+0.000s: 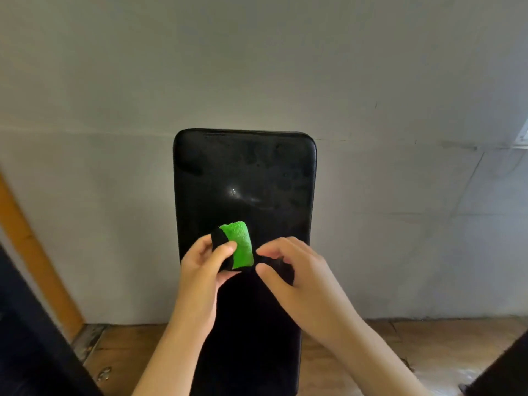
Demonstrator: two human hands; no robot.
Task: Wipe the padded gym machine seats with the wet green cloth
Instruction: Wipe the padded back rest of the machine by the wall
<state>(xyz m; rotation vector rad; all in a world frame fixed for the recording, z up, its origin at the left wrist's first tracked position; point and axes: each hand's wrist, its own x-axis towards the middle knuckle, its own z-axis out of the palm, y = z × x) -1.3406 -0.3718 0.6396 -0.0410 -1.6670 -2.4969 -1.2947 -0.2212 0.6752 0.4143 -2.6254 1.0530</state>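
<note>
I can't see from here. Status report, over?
Left hand grips green cloth over black seat. Right hand at cloth's edge, grip unclear. Nothing blocking seat.

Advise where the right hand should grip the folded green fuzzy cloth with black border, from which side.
Likely best: pinch the free right edge of the green cloth, coming from the right. The left hand pinches its black-bordered left end, and the right edge sits exposed in front of the black padded seat, nearest the right hand.

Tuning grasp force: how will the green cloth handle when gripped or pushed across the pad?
Likely floppy: the cloth curls over in the left hand. Probably light, held by thumb and fingers alone. Its fuzzy nap should drag, not slip, on the glossy pad.
</note>
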